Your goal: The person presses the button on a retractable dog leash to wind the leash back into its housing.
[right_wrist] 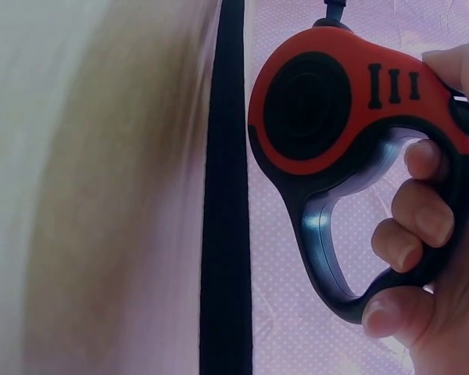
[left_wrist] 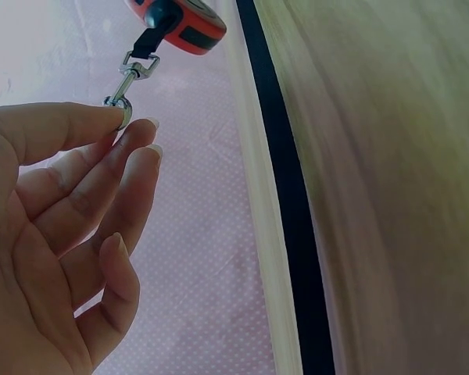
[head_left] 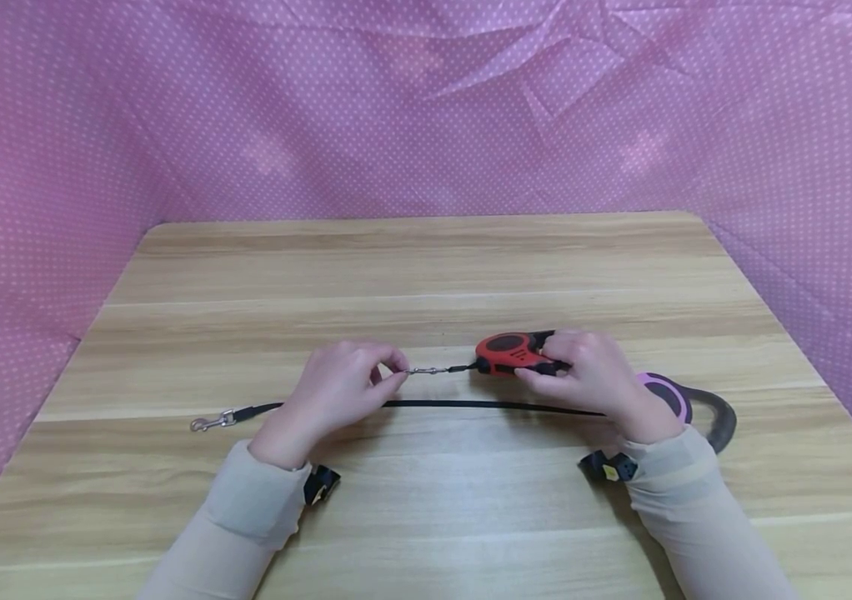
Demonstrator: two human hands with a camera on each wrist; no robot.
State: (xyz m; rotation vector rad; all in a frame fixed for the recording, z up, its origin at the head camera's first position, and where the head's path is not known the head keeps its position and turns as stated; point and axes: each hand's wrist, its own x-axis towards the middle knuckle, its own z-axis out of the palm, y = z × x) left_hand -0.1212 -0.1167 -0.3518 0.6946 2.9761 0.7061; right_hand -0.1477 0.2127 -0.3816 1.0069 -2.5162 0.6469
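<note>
R hand (head_left: 587, 375) grips red leash (head_left: 513, 353) by handle (right_wrist: 319, 250), L hand (head_left: 343, 383) pinches clip (head_left: 428, 371), strap (head_left: 460, 368) betw. hands; body (right_wrist: 356, 58) prob. light, stiff, smooth, strap soft, best held handle + clip

The red-and-black leash (head_left: 510, 358), bone shapes on its casing (right_wrist: 367, 82), is held by its looped handle (right_wrist: 322, 242) over the table (head_left: 426, 283), nearer the right edge; its silver clip (head_left: 428, 370), pinched, points toward the left edge.
</note>
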